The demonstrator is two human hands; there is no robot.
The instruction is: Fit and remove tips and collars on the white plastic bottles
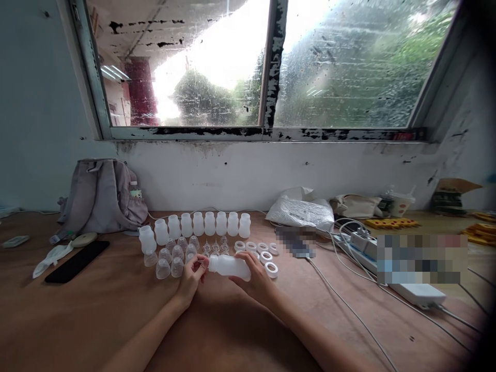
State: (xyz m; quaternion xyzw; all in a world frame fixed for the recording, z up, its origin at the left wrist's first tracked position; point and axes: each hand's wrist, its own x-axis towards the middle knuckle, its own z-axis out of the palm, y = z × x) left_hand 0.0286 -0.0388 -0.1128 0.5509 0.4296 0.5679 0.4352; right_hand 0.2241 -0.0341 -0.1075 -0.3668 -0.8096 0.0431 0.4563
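Note:
A translucent white bottle point(231, 267) lies on its side between my hands, its neck pointing left. My right hand point(256, 279) is wrapped round its base end. At the neck, my left hand point(194, 274) has its fingers pinched together; any small part between them is too small to tell. Behind stands a row of similar upright bottles point(210, 224). Clear domed caps point(177, 253) are grouped beyond my left hand, and clear nipples point(215, 247) stand just behind the held bottle. White rings point(271, 269) lie beside and behind my right hand.
A grey backpack point(103, 196) and black pad point(76, 261) are at the left. At the right are a silver bag point(300, 212), a blurred phone, cables and a white power strip point(416, 293). Yellow parts point(393, 223) lie farther right, below the window wall.

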